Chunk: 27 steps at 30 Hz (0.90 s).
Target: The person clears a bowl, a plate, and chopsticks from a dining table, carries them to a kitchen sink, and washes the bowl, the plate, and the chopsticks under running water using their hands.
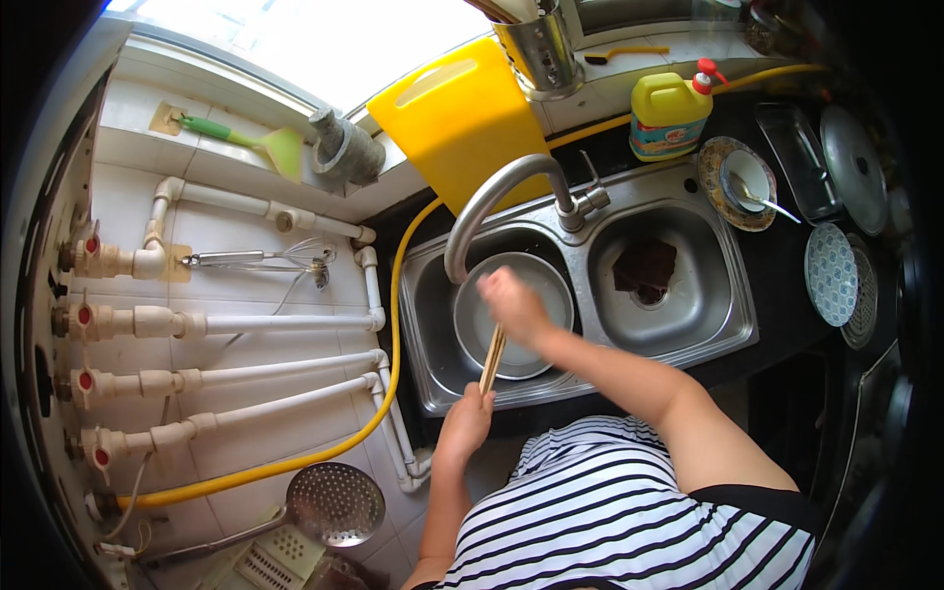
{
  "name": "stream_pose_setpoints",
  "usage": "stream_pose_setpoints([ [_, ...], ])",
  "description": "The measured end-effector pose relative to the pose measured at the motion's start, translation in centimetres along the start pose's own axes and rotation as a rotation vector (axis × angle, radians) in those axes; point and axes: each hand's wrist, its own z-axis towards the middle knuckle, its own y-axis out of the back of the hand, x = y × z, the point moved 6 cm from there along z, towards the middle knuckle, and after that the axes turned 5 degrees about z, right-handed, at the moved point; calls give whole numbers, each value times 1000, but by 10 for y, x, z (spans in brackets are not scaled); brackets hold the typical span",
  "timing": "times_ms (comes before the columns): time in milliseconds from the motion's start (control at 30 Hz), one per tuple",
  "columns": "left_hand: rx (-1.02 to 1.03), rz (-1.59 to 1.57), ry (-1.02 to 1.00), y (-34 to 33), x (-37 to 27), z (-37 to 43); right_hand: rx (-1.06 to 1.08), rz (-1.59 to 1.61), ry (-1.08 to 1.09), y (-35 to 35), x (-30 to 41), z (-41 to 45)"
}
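A small bundle of wooden chopsticks (pixel 493 361) slants over the near rim of a round metal basin (pixel 566 306). My left hand (pixel 466 424) grips its lower end at the sink's front edge. Closed around the upper end is my right hand (pixel 514 306), blurred, just below the spout of the curved faucet (pixel 509 173). That hand hides the top of the chopsticks. The basin stands in the left bowl of a steel double sink (pixel 435 339) and appears to hold cloudy water. In the right bowl a dark brown cloth (pixel 645 265) lies by the drain.
A yellow cutting board (pixel 464 118) leans behind the faucet, beside a metal utensil holder (pixel 542 55). Right of these are a yellow detergent jug (pixel 670 114), stacked bowls (pixel 714 173) and a pot lid (pixel 853 169). A yellow hose (pixel 396 317) curves past the sink's left side; white pipes (pixel 287 323) line the wall.
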Motion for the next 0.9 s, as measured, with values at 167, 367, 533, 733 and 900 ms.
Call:
stream_pose_setpoints([
  [167, 134, -324, 47, 10, -10, 8, 204, -250, 748, -32, 42, -76],
  [367, 22, -155, -204, 12, -35, -15, 369, -673, 920, 6, 10, -21],
  [533, 107, -615, 32, 38, -35, -35, 26, -447, -157, 75, -80, 51],
  [733, 203, -871, -44, 15, -28, 11, 365, 965, -625, -7, -19, -28],
  [900, 160, -873, -217, -12, -22, 45, 518, 902, -599, -27, -19, -36],
])
